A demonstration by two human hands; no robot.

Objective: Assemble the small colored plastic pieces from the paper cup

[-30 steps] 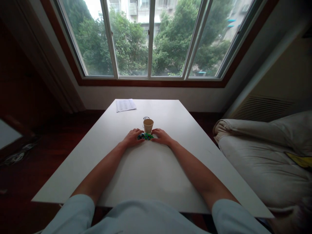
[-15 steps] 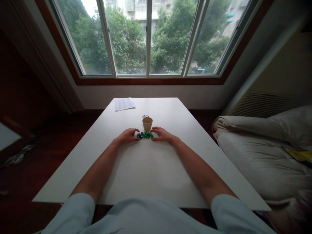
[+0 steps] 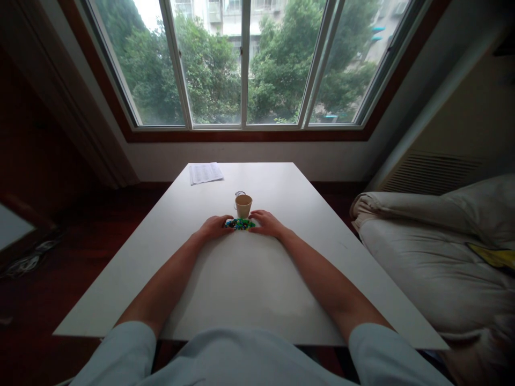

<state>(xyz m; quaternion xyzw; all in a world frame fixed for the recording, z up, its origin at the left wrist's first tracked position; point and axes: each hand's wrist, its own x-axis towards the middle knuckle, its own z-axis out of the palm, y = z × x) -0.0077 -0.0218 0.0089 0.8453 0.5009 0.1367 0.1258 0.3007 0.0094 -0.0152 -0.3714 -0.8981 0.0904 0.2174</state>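
Note:
A small pile of green, blue and other-coloured bits [image 3: 241,224] lies on the white table; their exact kind is too small to tell. From the left, my left hand [image 3: 214,227] curves around the end of the pile, thumb and fingers apart, with its fingertips at the bits. On the other side my right hand [image 3: 266,223] is cupped the same way, fingers spread from the thumb, touching or nearly touching the pile's right end. Just behind the pile stands an upright tan bucket [image 3: 243,206] with a thin handle. Its inside looks bare from here.
A small dark looped item [image 3: 240,193] lies behind the bucket. Printed papers [image 3: 206,173] rest at the far left corner of the white table [image 3: 257,289]. To the right is a pale padded couch [image 3: 402,257]; a window lies beyond the table.
My left hand has shifted slightly right, its fingers now further over the left end of the pile. My right hand is nearly still. The bucket stays in place.

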